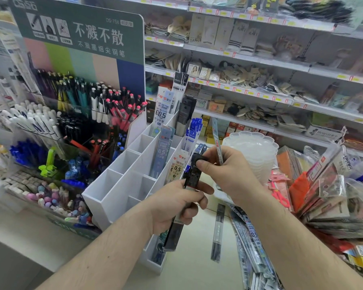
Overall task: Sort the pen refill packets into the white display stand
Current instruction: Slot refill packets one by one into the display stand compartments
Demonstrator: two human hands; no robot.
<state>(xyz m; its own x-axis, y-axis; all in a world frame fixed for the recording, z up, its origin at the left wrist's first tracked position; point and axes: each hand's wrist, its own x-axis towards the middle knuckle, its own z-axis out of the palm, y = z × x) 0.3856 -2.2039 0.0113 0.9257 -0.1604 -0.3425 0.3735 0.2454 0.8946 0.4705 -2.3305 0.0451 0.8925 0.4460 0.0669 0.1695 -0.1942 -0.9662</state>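
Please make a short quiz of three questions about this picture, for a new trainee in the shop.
1. True or false: both hands hold the same black refill packet.
2. Which compartments of the white display stand already hold packets? A) those on its right side B) those on its left side C) none
3. Fill in: more loose packets lie on the ____, below the right hand.

Key: 1. True; the left hand grips it lower down, the right hand pinches its top. 2. A. 3. counter.
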